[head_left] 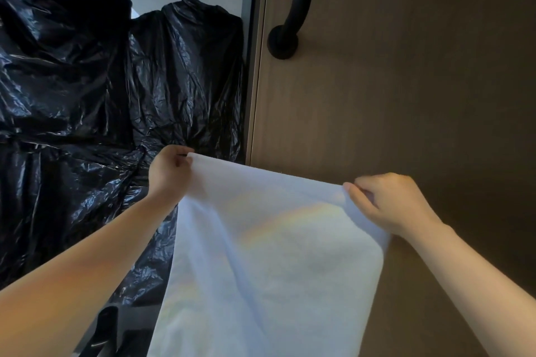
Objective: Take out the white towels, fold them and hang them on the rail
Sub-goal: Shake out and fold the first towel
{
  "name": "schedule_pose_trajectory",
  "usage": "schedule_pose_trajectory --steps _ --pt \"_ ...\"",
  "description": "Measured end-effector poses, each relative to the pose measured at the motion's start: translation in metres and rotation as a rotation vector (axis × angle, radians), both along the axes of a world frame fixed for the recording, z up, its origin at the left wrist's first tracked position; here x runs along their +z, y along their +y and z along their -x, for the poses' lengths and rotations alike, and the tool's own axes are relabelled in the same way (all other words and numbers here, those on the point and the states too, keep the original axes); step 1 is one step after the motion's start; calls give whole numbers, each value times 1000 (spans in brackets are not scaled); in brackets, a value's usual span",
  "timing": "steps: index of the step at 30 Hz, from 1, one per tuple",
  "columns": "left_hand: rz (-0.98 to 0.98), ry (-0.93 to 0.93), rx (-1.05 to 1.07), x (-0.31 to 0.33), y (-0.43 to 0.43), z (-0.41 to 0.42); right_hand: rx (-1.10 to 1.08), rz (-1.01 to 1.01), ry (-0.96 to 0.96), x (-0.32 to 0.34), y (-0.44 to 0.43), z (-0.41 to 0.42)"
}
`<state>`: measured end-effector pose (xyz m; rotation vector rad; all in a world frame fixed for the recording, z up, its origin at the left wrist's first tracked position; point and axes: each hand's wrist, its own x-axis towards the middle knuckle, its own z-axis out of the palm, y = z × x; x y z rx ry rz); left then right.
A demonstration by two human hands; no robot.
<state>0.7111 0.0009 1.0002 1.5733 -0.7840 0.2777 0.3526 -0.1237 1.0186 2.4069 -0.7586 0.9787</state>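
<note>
Held up by its top edge in front of the wooden door: a white towel, pinched at one corner by the left hand and at the other by the right hand, hanging slack beside the black plastic bags. Liable to slip from so light a pinch, or to fold crooked while the edge sags. Counted: one towel, two hands, one black door handle, at least two bags.
</note>
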Motion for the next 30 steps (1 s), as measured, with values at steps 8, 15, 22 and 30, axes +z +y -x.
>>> schedule_pose_trajectory --steps 8,15,22,30 --pt "48 -29 1 19 2 1 -155 285 99 43 -13 8" --pt "77 -16 -25 22 4 2 -247 -115 79 57 -14 -2" --pt "112 -33 -32 27 3 9 -397 -191 116 64 -9 -11" --pt "157 -13 -78 23 6 17 -345 -283 27 47 -8 -6"
